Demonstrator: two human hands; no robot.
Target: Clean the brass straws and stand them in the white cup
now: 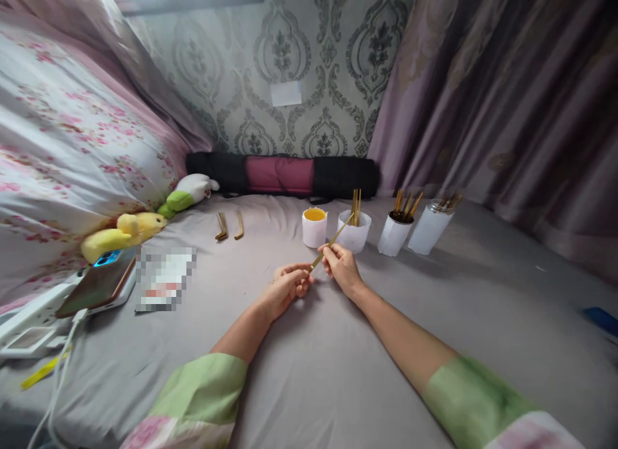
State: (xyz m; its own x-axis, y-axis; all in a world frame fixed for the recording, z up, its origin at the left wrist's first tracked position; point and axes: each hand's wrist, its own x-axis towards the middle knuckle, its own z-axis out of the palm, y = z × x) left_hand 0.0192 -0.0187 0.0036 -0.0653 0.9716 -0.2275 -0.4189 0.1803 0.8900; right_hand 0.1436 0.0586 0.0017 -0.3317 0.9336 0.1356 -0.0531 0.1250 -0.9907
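Note:
My left hand [287, 286] and my right hand [342, 265] meet over a grey bed sheet [338, 359], both pinching one thin yellow-brown strip [330, 244] that slants up to the right. The left fingers are closed on its lower end, the right fingers on its middle. Just beyond stand a white cup of yellow liquid [314, 227], a white cup with upright strips [354, 230], and two more containers of strips [396, 229], [429, 227]. Two bent strip pieces [229, 227] lie on the sheet to the left.
A black and maroon bolster [282, 174] lies against the patterned wall. Plush toys [123, 233], a phone [99, 283], a power strip [29, 320] with cables and a paper sit at left beside a floral quilt [72, 133]. Curtains [506, 101] hang at right.

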